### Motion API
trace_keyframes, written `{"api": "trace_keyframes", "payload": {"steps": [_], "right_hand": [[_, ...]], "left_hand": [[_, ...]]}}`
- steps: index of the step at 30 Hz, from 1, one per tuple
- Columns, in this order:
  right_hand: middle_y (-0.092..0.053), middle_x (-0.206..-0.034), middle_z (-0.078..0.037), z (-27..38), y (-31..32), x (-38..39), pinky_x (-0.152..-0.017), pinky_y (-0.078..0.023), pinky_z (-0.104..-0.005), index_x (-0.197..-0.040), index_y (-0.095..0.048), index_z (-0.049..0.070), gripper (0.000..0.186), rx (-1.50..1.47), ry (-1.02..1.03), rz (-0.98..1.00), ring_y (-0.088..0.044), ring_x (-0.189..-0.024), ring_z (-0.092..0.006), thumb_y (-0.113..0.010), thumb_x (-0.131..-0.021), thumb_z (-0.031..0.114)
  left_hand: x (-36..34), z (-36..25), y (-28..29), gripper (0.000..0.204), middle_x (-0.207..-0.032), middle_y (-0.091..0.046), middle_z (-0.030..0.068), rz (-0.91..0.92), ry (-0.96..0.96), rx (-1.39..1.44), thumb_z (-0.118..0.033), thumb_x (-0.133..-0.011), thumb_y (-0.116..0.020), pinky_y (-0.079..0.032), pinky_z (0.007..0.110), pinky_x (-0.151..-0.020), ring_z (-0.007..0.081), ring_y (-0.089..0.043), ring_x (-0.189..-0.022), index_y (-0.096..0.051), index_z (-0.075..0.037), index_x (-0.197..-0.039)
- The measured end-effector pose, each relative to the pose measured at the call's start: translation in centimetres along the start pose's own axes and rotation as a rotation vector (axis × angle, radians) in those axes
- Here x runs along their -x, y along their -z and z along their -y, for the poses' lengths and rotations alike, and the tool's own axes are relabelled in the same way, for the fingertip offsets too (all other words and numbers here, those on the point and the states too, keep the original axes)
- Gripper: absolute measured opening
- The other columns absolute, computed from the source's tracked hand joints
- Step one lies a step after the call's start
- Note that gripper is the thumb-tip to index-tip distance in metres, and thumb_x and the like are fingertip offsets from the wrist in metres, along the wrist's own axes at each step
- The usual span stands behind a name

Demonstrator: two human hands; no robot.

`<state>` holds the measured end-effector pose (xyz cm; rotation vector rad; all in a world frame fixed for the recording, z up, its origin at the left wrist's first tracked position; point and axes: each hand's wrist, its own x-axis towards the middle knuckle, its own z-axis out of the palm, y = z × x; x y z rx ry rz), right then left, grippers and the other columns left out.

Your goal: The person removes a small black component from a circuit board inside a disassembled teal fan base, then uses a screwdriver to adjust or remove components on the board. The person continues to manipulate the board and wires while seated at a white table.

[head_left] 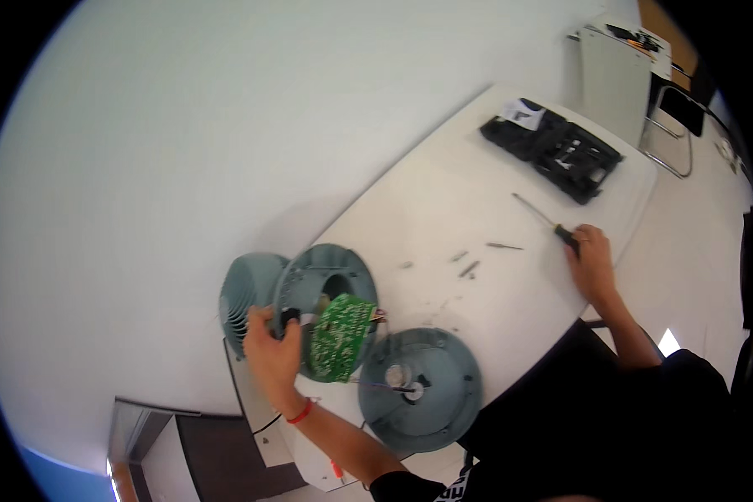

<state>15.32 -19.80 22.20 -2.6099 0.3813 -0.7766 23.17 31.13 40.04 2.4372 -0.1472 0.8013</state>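
My right hand (592, 261) is closed around the dark handle of a screwdriver (535, 209). The shaft points away to the far left, low over the white table. At the left, my left hand (273, 350) grips the rim of an open round grey-blue plastic housing (356, 263), its fingers partly hidden behind the edge. A green circuit board (341, 335) with wires leans out of that housing. Close in front lies a second round grey-blue shell (452, 410), its hollow side up, with a wire running to its centre. A ribbed grey-blue part (247, 289) stands behind my left hand.
An open black tool case (560, 151) lies at the table's far end, a white paper on it. Small bits (468, 269) and a thin rod (504, 246) are scattered mid-table. The wall (226, 151) borders the table's left side. Beyond stand a cabinet (615, 79) and a chair (678, 125).
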Motion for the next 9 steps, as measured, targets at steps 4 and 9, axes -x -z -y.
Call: {"api": "trace_keyframes", "payload": {"steps": [4, 9], "right_hand": [[-0.064, -0.122, -0.017, 0.3, -0.5, 0.5, -0.100, -0.049, -0.0412, -0.127, -0.062, -0.001, 0.034, -0.161, -0.026, -0.072, -0.061, -0.112, -0.0377, -0.070, -0.095, 0.008], [-0.068, -0.109, -0.015, 5.0, -0.4, 1.5, -0.089, -0.052, -0.0357, -0.130, -0.063, 0.004, 0.041, -0.479, 0.127, -0.004, -0.068, -0.099, -0.0287, -0.073, -0.090, 0.002]], "left_hand": [[-0.9, -2.1, 1.7, 0.027, -0.080, -0.062, 0.0103, 0.104, 0.051, 0.023, -0.009, -0.079, -0.073, -0.042, 0.034, -0.057, 0.0177, -0.050, -0.059, -0.058, -0.001, -0.101], [-0.9, -0.9, 1.5, 0.024, -0.087, -0.066, 0.0098, 0.132, -0.025, -0.064, -0.006, -0.082, -0.071, -0.040, 0.031, -0.054, 0.0136, -0.053, -0.059, -0.059, -0.002, -0.103]]}}
